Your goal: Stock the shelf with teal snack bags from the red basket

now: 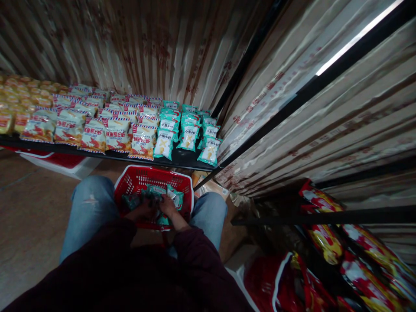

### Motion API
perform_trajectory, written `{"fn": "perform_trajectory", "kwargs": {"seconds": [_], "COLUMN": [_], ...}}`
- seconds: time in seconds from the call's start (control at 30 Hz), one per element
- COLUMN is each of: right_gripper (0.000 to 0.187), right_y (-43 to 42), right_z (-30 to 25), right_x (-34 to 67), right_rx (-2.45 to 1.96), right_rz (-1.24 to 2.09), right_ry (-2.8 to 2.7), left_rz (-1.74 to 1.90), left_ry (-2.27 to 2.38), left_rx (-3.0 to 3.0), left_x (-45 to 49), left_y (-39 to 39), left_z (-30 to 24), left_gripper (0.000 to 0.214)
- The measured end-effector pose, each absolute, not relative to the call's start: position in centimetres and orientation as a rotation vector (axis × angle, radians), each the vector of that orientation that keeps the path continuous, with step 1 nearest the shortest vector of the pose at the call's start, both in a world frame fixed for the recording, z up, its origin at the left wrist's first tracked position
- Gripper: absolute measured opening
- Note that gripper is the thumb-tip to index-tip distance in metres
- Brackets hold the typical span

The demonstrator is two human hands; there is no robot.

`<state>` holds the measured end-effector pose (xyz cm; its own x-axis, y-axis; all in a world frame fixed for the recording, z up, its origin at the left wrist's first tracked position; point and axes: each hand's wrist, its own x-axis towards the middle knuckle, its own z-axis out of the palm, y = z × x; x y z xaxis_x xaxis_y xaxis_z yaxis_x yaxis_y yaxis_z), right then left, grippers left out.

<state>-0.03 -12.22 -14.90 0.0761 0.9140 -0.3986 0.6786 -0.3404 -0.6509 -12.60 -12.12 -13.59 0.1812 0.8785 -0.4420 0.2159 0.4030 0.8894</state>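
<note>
A red plastic basket (136, 180) sits on the floor between my knees and holds several teal snack packets (175, 196). Both my hands are down inside it. My left hand (143, 210) rests among the packets with its fingers curled, and what it grips is too dark to make out. My right hand (167, 204) lies next to it, closed over a teal packet. Dark sleeves cover both forearms. Above the basket a low black shelf (182, 159) carries rows of teal packets (188, 136) and red-and-white snack bags (117, 134).
Yellow snack bags (16, 99) fill the shelf's far left. A white and red tray (65, 164) lies under the shelf. To the right, a black rack (325, 215) holds red and yellow bags (325, 242). Striped panels form the back and right walls. Brown floor lies at the left.
</note>
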Motion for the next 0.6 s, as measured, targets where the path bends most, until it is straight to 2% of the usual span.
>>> {"fn": "perform_trajectory", "kwargs": {"seconds": [0.3, 0.6], "right_gripper": [0.050, 0.042], "right_y": [-12.2, -11.4], "right_z": [-14.9, -14.7], "right_x": [0.2, 0.5], "right_rx": [-1.930, -1.795], "right_rz": [1.138, 1.137], "right_ry": [-1.372, -1.027], "left_rz": [0.589, 0.782], "left_ry": [1.393, 1.429], "left_rx": [0.938, 0.977], "left_x": [-13.5, -13.7], "left_y": [-12.6, -11.8], "left_z": [-14.0, -12.4], "left_gripper": [0.016, 0.020]}}
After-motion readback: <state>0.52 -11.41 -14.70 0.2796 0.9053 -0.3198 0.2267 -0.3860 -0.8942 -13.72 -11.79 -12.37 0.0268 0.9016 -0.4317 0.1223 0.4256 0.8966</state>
